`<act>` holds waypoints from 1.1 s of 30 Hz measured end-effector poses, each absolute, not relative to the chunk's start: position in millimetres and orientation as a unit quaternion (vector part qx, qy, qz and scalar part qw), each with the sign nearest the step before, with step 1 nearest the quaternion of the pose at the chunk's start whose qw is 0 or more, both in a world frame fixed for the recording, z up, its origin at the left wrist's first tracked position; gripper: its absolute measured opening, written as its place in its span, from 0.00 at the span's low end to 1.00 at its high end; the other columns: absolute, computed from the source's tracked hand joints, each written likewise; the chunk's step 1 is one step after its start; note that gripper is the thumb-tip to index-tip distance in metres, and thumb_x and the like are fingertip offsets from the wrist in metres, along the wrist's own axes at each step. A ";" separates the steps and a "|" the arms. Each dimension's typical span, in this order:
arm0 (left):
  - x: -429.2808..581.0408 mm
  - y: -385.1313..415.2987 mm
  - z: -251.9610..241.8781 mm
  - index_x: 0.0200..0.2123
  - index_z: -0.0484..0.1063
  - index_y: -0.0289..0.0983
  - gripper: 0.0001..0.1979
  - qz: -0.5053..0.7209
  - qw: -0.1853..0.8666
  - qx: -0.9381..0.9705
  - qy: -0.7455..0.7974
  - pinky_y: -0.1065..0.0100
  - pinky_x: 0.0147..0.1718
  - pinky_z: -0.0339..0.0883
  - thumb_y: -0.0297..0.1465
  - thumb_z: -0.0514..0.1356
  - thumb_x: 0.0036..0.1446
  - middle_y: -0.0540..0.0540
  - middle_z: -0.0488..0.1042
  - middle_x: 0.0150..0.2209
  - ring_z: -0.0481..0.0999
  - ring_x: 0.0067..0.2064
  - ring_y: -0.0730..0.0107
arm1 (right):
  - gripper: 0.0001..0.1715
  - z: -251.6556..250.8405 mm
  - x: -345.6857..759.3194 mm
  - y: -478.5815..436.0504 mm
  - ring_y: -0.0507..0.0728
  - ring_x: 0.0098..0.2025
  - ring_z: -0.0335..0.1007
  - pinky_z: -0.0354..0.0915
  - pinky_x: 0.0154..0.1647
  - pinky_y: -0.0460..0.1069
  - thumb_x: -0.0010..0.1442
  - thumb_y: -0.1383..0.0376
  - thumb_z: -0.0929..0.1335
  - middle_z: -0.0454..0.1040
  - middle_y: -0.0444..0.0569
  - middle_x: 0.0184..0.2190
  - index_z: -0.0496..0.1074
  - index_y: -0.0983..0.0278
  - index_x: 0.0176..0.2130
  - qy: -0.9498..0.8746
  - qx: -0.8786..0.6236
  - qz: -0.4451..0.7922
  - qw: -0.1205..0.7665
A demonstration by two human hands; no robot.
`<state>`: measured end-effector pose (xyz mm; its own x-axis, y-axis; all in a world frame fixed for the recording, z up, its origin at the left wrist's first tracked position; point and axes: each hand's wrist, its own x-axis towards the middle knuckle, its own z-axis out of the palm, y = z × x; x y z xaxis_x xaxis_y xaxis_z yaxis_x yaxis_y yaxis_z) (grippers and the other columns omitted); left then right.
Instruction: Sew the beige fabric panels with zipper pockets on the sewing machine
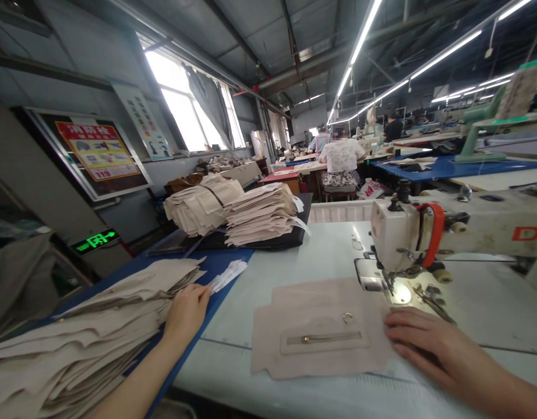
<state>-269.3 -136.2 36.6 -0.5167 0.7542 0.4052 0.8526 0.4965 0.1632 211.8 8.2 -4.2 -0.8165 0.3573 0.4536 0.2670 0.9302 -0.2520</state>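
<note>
Seemingly picking white slips (229,274) with narrowed left hand (187,311); cannot tell if gripping. Steadying beige panel (318,317) with flattish right hand (437,346). Should separate just one slip.

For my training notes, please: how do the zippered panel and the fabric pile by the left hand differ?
The zippered panel lies flat; the fabric pile has many uneven layers. The panel rests on the pale tabletop, the pile on the blue surface. Both look beige.
</note>
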 end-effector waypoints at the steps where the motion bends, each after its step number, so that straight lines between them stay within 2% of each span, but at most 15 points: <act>1: -270.4 -136.5 36.6 0.28 0.79 0.38 0.18 -0.181 0.139 -0.465 -0.855 0.57 0.48 0.70 0.37 0.50 0.56 0.39 0.82 0.38 0.79 0.43 0.51 | 0.13 -4.4 211.9 8.3 0.60 0.51 0.76 0.72 0.54 0.52 0.67 0.61 0.66 0.80 0.51 0.45 0.78 0.58 0.47 -0.948 -0.164 0.090 0.256; 8: -275.4 -138.9 41.2 0.29 0.80 0.41 0.13 -0.243 0.120 -0.413 -0.870 0.64 0.42 0.73 0.37 0.56 0.53 0.44 0.83 0.40 0.81 0.42 0.55 | 0.12 -5.8 212.7 7.8 0.60 0.51 0.76 0.72 0.54 0.51 0.67 0.62 0.66 0.81 0.50 0.45 0.79 0.57 0.47 -0.942 -0.168 0.102 0.270; 13: -274.7 -140.4 44.3 0.28 0.80 0.42 0.11 -0.273 0.102 -0.371 -0.882 0.63 0.37 0.73 0.38 0.58 0.51 0.45 0.83 0.36 0.81 0.39 0.53 | 0.13 -4.7 211.8 7.8 0.60 0.51 0.76 0.72 0.54 0.52 0.68 0.62 0.66 0.81 0.51 0.44 0.79 0.58 0.47 -0.947 -0.159 0.088 0.264; 17: -273.8 -141.8 45.3 0.30 0.79 0.41 0.12 -0.290 0.092 -0.333 -0.892 0.62 0.35 0.72 0.40 0.58 0.52 0.44 0.83 0.33 0.81 0.38 0.51 | 0.13 -0.6 210.4 6.7 0.60 0.51 0.76 0.73 0.53 0.52 0.69 0.62 0.64 0.80 0.52 0.44 0.78 0.59 0.46 -0.951 -0.154 0.078 0.257; 20: -271.9 -143.0 47.4 0.31 0.78 0.40 0.14 -0.304 0.100 -0.316 -0.893 0.60 0.36 0.73 0.41 0.56 0.54 0.44 0.82 0.33 0.81 0.38 0.51 | 0.14 0.4 210.5 5.8 0.60 0.51 0.75 0.72 0.53 0.52 0.69 0.62 0.64 0.80 0.52 0.44 0.78 0.59 0.46 -0.951 -0.157 0.082 0.255; 24: -263.0 -144.9 52.9 0.34 0.76 0.39 0.16 -0.318 0.129 -0.321 -0.883 0.57 0.47 0.71 0.40 0.52 0.56 0.42 0.82 0.41 0.79 0.46 0.50 | 0.13 -1.3 210.1 6.0 0.60 0.51 0.75 0.71 0.54 0.52 0.69 0.64 0.64 0.80 0.52 0.43 0.78 0.60 0.45 -0.948 -0.155 0.092 0.264; 28: -229.8 -138.8 52.8 0.33 0.75 0.41 0.14 -0.341 0.208 -0.429 -0.810 0.55 0.54 0.68 0.41 0.53 0.58 0.42 0.80 0.42 0.77 0.50 0.51 | 0.14 2.3 207.9 4.4 0.59 0.48 0.75 0.70 0.54 0.52 0.69 0.65 0.63 0.79 0.52 0.43 0.78 0.61 0.44 -0.945 -0.160 0.114 0.261; 30: -198.4 -128.9 47.7 0.33 0.75 0.42 0.13 -0.349 0.233 -0.528 -0.738 0.56 0.52 0.70 0.41 0.54 0.60 0.44 0.81 0.39 0.79 0.45 0.54 | 0.16 6.0 206.5 3.5 0.59 0.48 0.74 0.69 0.54 0.53 0.70 0.64 0.62 0.79 0.53 0.44 0.78 0.63 0.43 -0.948 -0.163 0.118 0.245; 33: -136.8 -105.9 36.5 0.34 0.77 0.43 0.11 -0.355 0.204 -0.693 -0.593 0.63 0.46 0.73 0.37 0.55 0.64 0.48 0.81 0.35 0.79 0.39 0.62 | 0.17 8.9 205.0 4.4 0.59 0.49 0.74 0.67 0.56 0.54 0.70 0.63 0.61 0.79 0.54 0.45 0.78 0.65 0.44 -0.950 -0.162 0.117 0.238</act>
